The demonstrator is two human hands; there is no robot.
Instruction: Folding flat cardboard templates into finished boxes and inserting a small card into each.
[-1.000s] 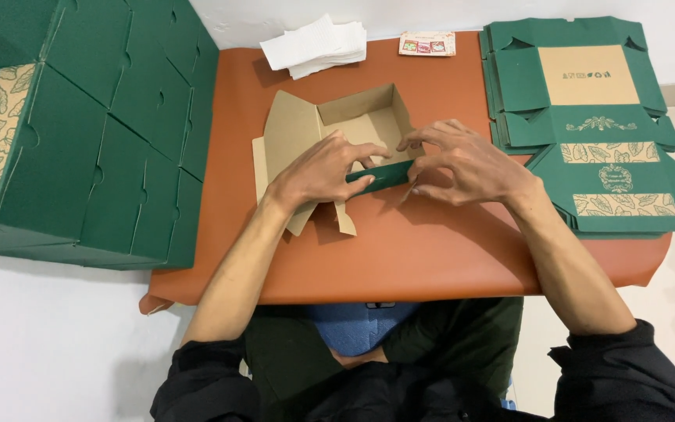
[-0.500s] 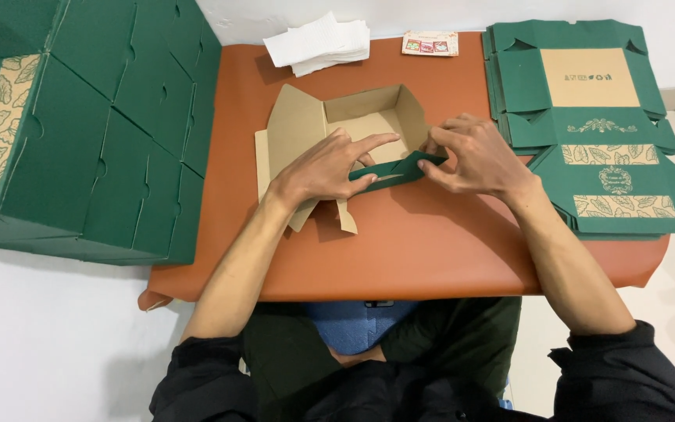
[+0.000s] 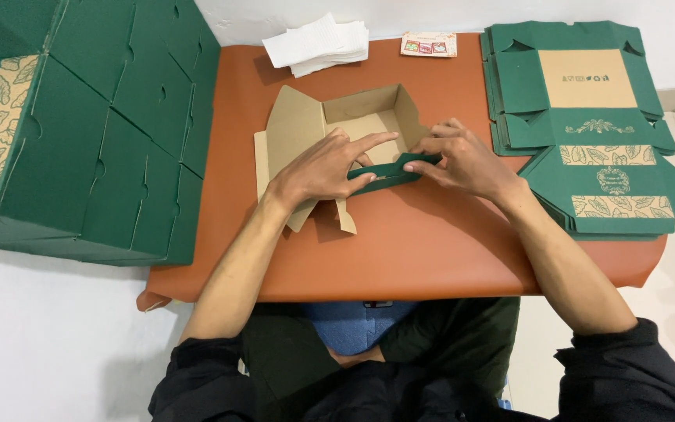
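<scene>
Cardboard box (image 3: 353, 129), half folded, lies near the middle of the orange-brown tabletop (image 3: 431, 250), brown inside and green outside. Nearest the camera, dark sleeves and a blue patch of clothing fill the bottom edge; the person's lap and the tabletop's near underside are hidden by them. Both forearms reach forward to the box's near wall, a green flap (image 3: 388, 173) folded inward. The left hand (image 3: 326, 164) lies flat over the box's left part, its fingers stretched out and spread, the index finger pointing right over the flap; it covers the box's left corner, so how the side panel sits there cannot be made out. The right hand (image 3: 466, 160) grips the flap's right end, its fingers curled narrow around the green strip, the thumb under it; the fingertips on the far side are hidden.

At the left, a stack of finished green boxes (image 3: 80, 133) with leaf-patterned bands runs out of the frame at the top and left. At the right, a pile of flat green box blanks (image 3: 587, 133) hangs slightly over the tabletop's edge. Farther back lie white folded papers (image 3: 318, 43) and a small printed card (image 3: 429, 44), its print too small to make out.
</scene>
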